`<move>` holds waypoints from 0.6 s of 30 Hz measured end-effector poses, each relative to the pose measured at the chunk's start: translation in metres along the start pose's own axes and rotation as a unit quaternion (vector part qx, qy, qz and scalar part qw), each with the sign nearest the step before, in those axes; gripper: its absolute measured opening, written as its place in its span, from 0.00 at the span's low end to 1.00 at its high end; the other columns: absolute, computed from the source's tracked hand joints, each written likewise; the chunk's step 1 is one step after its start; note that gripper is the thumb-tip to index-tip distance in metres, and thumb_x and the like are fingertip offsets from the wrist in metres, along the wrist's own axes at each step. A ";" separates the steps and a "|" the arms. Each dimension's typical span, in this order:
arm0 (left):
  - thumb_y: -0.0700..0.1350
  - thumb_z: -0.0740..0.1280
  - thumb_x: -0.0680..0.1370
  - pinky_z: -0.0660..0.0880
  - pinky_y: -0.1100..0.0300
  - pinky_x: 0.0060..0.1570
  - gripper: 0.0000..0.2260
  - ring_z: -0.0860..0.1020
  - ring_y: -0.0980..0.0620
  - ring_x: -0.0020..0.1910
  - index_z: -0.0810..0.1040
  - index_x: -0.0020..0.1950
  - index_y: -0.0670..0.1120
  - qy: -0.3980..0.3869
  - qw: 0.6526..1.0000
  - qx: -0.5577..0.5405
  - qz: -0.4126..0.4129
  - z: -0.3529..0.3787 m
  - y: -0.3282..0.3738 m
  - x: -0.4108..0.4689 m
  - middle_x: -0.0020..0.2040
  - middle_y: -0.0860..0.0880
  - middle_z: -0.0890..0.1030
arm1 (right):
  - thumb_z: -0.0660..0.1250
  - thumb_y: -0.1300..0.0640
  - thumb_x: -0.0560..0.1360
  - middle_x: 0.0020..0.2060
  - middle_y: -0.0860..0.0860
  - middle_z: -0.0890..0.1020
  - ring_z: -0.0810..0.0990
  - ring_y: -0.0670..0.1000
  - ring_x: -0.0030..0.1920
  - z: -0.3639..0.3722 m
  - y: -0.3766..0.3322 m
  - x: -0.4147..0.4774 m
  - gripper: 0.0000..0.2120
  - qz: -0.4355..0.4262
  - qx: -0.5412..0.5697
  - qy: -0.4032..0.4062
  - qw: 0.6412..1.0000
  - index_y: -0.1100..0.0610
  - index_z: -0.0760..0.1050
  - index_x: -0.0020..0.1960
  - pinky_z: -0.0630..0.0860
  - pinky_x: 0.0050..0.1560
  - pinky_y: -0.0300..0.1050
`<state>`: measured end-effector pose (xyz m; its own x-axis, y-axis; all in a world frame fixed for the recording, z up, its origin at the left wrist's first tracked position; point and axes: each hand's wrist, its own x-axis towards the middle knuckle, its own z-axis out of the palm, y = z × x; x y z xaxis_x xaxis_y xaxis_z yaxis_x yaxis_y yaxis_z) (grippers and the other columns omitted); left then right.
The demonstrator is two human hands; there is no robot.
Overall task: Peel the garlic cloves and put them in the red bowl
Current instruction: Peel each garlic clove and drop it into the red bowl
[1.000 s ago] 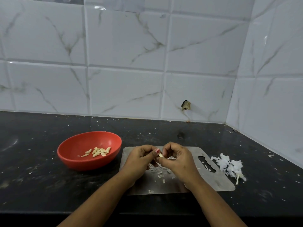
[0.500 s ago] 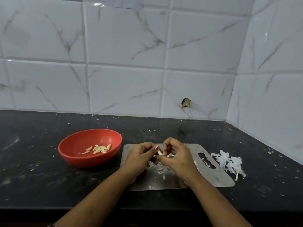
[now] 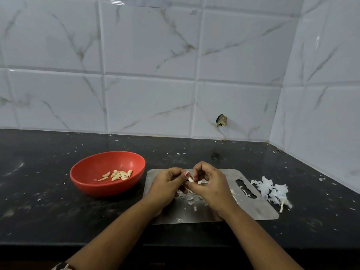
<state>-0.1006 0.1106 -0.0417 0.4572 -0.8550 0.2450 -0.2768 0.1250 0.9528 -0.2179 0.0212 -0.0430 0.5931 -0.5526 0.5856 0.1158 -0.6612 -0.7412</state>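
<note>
Both hands sit slightly higher over the steel board (image 3: 259, 211) than a second ago. Left hand (image 3: 165, 187) and right hand (image 3: 211, 185) are curled nearly closed, fingertips pinching one garlic clove (image 3: 190, 179) between them. Peeled cloves (image 3: 118, 175) lie in the red bowl (image 3: 85, 182), left of the board.

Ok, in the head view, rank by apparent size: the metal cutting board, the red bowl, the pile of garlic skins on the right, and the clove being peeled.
1. metal cutting board, partly hidden by the hands
2. red bowl
3. pile of garlic skins
4. clove, mostly hidden between the fingertips
</note>
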 end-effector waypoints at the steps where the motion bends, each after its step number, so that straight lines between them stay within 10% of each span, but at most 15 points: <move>1: 0.44 0.63 0.81 0.70 0.66 0.31 0.08 0.77 0.58 0.33 0.81 0.49 0.43 0.001 1.000 0.001 0.000 0.000 0.000 0.000 0.32 0.53 0.80 | 0.74 0.66 0.69 0.31 0.45 0.74 0.72 0.42 0.34 0.000 0.000 0.000 0.10 -0.002 0.000 0.001 1.000 0.59 0.72 0.38 0.73 0.36 0.35; 18: 0.43 0.65 0.80 0.69 0.67 0.29 0.10 0.76 0.58 0.31 0.81 0.45 0.39 0.025 1.000 -0.005 0.015 0.001 0.000 0.000 0.30 0.52 0.79 | 0.74 0.69 0.68 0.30 0.43 0.75 0.73 0.41 0.33 0.000 0.002 0.001 0.13 0.024 0.021 -0.016 0.999 0.56 0.73 0.36 0.74 0.36 0.36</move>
<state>-0.1015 0.1108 -0.0418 0.4900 -0.8247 0.2826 -0.2826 0.1565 0.9464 -0.2169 0.0197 -0.0439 0.6241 -0.5662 0.5384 0.1197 -0.6117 -0.7820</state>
